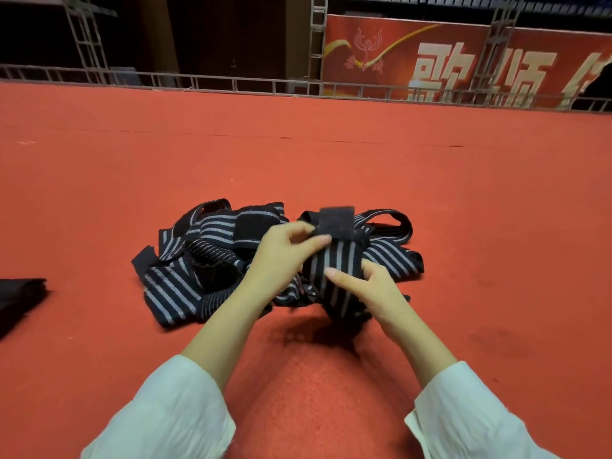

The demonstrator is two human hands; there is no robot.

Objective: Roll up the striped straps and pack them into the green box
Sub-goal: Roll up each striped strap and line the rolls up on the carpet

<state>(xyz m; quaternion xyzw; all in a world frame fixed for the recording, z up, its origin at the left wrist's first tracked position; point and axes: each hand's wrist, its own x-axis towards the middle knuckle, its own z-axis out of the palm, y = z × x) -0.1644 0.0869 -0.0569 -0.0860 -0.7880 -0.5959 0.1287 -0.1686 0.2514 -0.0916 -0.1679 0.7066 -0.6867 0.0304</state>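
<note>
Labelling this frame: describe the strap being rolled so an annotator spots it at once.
On the red carpet lies a heap of striped straps. At its right side the left hand and right hand grip one strap. It is the only one held, wound into a roll, black tab on top.

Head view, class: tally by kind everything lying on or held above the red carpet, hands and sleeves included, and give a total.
Hands: 2, left hand and right hand
Sleeves: 2, left sleeve and right sleeve
Rolled strap, held in both hands: 1
Heap of loose striped straps, too tangled to count singly: 1
Dark folded item at the left edge: 1
Total: 7
</note>
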